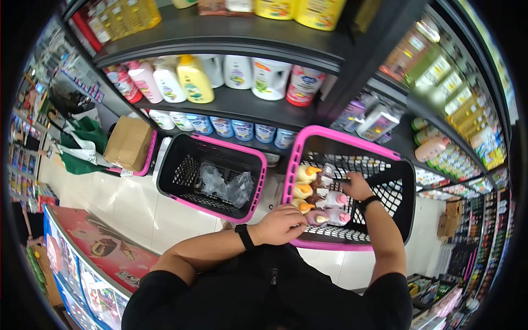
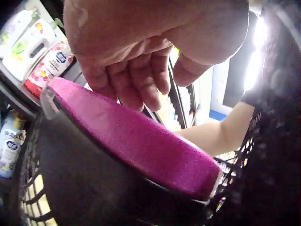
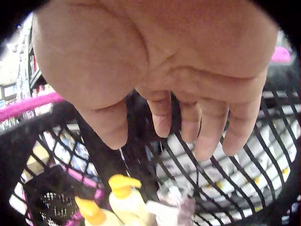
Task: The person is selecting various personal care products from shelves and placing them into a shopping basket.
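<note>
A black mesh shopping basket with a pink rim (image 1: 352, 136) stands in front of me in the head view. Along its left side are several pump bottles, some with yellow-orange pumps (image 1: 303, 191) and some with pink pumps (image 1: 336, 199). My right hand (image 1: 358, 187) reaches inside, beside the bottles. In the right wrist view its fingers point down, loosely spread and holding nothing, above a cream bottle with a yellow pump (image 3: 124, 193). My left hand (image 1: 280, 224) is at the near left corner of the rim. Its fingers hang relaxed by the pink edge (image 2: 141, 136) in the left wrist view, thumb apart.
Left of it, a second pink-rimmed basket (image 1: 258, 190) holds crumpled clear plastic bags (image 1: 212, 181). Farther left lies a cardboard box (image 1: 129, 143). Dark shelves (image 1: 253, 104) with detergent bottles stand ahead, and a red-topped cabinet (image 1: 104, 247) stands near left.
</note>
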Motion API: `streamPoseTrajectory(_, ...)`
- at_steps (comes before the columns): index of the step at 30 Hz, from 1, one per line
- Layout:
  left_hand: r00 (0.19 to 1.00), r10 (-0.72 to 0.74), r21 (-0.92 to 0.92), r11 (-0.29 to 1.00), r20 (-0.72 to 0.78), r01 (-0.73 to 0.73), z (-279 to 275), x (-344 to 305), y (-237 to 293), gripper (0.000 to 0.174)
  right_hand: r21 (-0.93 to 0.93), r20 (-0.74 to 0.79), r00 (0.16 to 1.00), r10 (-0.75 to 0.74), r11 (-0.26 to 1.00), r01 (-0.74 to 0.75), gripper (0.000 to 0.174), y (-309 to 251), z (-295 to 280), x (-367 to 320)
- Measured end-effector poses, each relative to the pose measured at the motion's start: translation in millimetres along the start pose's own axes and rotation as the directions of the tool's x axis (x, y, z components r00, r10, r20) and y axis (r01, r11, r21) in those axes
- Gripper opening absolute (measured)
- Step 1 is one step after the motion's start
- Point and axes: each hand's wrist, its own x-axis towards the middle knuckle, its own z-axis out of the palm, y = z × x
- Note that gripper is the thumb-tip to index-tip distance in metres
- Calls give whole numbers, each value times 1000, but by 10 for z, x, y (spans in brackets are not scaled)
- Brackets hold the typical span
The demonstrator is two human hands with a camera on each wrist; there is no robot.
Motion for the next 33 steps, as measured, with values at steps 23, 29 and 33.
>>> streamPoseTrajectory(23,658,-636,-440,765,-402,471,-2566,-2508,-1436,18,100,-373,874,-313,922,373,96,-5541,-657,3186)
streamPoseTrajectory(29,536,-724,-625,671,-435,399,-2626,-2864,-1640,15,288,-312,903,-295,876,386,86,-5657,-504,3526)
streamPoseTrajectory(33,504,-753,-623,645,-422,443,-2748,-2882,-1703,16,330,-232,942,-243,891,311,80,-5707,-558,3338)
